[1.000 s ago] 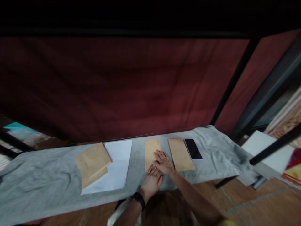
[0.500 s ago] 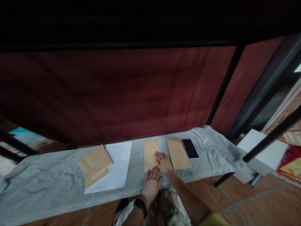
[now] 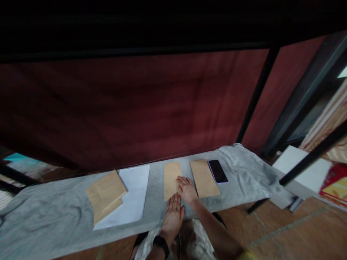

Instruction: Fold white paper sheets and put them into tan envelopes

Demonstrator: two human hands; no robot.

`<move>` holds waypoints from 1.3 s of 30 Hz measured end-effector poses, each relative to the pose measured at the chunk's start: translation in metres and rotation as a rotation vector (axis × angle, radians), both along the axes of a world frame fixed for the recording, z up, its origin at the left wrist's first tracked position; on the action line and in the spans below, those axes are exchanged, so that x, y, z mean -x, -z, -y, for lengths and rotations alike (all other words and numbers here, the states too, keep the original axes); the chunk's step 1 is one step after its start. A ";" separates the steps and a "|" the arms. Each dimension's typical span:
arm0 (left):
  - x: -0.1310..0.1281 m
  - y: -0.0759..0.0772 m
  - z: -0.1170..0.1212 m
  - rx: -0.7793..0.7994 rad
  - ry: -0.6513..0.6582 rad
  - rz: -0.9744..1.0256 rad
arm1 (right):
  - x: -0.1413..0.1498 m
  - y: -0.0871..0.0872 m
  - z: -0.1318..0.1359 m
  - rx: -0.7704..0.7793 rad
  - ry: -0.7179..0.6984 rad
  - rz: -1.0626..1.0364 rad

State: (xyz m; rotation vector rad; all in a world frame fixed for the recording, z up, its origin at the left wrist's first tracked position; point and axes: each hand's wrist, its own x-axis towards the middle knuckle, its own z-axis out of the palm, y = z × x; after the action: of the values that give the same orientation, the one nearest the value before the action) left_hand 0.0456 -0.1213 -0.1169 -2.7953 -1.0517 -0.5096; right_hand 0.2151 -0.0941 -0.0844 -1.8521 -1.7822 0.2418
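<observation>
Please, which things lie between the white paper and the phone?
In the head view, a brown envelope partly under the right hand, then a second envelope beside the phone.

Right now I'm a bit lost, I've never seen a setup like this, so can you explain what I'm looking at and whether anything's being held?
There's no machine, just a person's bare hands, seen from a camera worn on their head, looking forward and down. A grey cloth covers the surface. On it, from left to right, lie overlapping brown envelopes partly over white paper, a flat envelope, another envelope and a phone. The left hand and right hand lie flat at the flat envelope; neither grips anything.
</observation>
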 end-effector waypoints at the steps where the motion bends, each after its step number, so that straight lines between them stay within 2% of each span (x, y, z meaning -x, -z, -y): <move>1: 0.000 0.000 0.000 0.003 0.001 0.002 | 0.000 0.000 0.000 -0.002 0.001 0.001; 9: 0.001 0.000 -0.004 -0.025 -0.001 0.016 | 0.001 -0.004 0.001 -0.022 0.001 0.006; 24: 0.010 -0.006 -0.003 0.096 -0.001 0.014 | 0.006 -0.010 0.005 -0.006 0.009 0.023; 27: 0.012 -0.005 -0.003 0.124 0.000 -0.008 | 0.015 -0.004 0.021 -0.017 0.021 0.040; 31: 0.014 -0.007 -0.003 0.185 0.016 -0.001 | 0.024 0.008 0.057 -0.055 -0.016 0.068; 35: 0.009 -0.020 -0.003 0.252 -0.015 0.070 | 0.026 0.015 0.082 -0.077 -0.046 0.114; 39: -0.005 -0.035 -0.018 0.279 -0.036 0.118 | 0.030 0.021 0.085 -0.129 -0.011 0.132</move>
State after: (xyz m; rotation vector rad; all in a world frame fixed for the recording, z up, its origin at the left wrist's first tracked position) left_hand 0.0504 -0.1030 -0.0814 -3.0095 -1.2870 -0.5695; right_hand 0.1852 -0.1788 -0.1051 -1.8029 -1.8501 0.0081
